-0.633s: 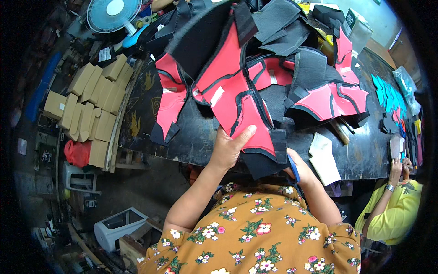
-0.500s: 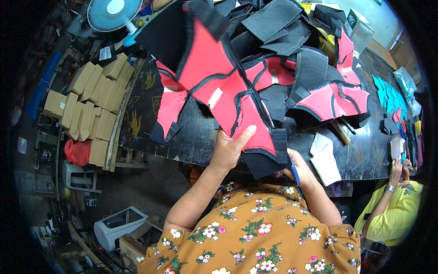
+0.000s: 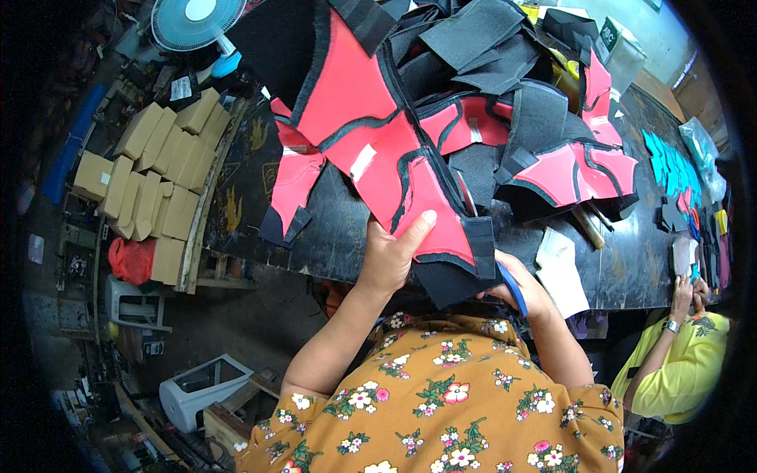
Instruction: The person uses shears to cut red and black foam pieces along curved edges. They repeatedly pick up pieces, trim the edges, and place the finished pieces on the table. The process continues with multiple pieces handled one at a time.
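A large red fabric piece with black edging (image 3: pixel 355 87) and black end flaps stretches from near my front up over the table. My left hand (image 3: pixel 390 256) grips its near part at the left edge, thumb on the red face and fingers hidden beneath. Beside its near right corner, my right hand (image 3: pixel 524 285) is closed around scissors with a blue handle (image 3: pixel 514 290). Narrow metal that looks like their blade shows past the piece's right edge; most of the scissors lies hidden behind the fabric. Similar red and black pieces (image 3: pixel 552 175) lie on the table (image 3: pixel 347 229).
Black fabric sheets (image 3: pixel 473 35) are heaped at the back. A white cloth (image 3: pixel 561 272) lies by the table's near edge, beside a wooden handle (image 3: pixel 587 229). Brown boxes (image 3: pixel 150 165) are stacked at left, near a fan (image 3: pixel 197 20). A person in yellow (image 3: pixel 678 366) works at right.
The upper end of the red piece has swung slightly left and settled flatter. My right hand and the blue scissor handle have shifted slightly right; my left hand keeps its grip.
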Available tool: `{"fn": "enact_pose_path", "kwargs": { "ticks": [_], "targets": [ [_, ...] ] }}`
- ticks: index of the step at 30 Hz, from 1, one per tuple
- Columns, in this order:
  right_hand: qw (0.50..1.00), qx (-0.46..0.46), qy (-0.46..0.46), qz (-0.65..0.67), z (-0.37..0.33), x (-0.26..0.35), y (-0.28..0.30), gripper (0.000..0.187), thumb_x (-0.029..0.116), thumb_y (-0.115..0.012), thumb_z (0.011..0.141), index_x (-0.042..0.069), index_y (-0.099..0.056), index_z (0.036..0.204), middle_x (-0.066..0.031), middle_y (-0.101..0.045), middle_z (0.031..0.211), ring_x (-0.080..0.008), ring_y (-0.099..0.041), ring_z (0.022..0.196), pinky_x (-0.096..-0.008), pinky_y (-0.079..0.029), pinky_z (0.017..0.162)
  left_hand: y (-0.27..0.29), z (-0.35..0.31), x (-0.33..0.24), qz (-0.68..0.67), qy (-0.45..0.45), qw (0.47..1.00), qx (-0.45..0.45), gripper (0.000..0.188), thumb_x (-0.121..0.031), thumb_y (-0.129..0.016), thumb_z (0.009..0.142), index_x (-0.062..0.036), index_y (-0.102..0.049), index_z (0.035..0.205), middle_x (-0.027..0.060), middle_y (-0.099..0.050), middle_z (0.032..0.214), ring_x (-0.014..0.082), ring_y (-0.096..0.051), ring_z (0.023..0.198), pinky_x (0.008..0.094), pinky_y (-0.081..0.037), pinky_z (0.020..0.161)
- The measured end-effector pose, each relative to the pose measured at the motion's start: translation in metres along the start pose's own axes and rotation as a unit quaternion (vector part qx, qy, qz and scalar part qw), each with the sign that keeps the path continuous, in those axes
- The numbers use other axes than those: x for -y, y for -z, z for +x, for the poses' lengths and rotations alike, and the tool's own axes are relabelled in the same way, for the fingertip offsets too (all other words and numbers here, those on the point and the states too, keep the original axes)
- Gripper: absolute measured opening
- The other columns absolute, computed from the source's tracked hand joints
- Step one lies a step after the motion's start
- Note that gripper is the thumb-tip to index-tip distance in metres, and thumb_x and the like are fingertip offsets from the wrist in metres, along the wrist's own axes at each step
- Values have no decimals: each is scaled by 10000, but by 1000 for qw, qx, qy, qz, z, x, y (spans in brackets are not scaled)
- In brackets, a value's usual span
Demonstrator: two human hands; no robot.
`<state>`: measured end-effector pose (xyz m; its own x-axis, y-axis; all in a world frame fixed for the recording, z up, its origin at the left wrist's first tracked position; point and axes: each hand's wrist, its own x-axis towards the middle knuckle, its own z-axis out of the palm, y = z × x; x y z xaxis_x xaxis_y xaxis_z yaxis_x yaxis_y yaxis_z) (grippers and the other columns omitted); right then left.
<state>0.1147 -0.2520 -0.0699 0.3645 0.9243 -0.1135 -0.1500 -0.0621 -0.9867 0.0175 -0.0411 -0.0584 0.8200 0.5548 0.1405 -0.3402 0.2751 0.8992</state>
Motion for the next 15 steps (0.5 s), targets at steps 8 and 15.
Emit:
{"fn": "enact_pose_path", "kwargs": {
  "ticks": [8,15],
  "targets": [
    [986,-10,107,-128,11,-1,2,486,112,-642,883,-11,-531,1340,-138,-619,1263,-166,-583,1129,-311,-444,999,-5,-6,-4,52,8,999,8,286,-35,-697,888,-10,-610,1159,49,-676,1089,132,-647,951,304,-519,879],
    [999,-40,20,5,9,2,-7,461,190,-706,895,-17,-579,1287,-68,-639,1259,-126,-573,1133,-309,-442,1008,-9,-10,-2,85,-14,996,7,261,-57,-703,889,-7,-622,1132,51,-678,1070,135,-644,951,310,-512,880]
  ]
}}
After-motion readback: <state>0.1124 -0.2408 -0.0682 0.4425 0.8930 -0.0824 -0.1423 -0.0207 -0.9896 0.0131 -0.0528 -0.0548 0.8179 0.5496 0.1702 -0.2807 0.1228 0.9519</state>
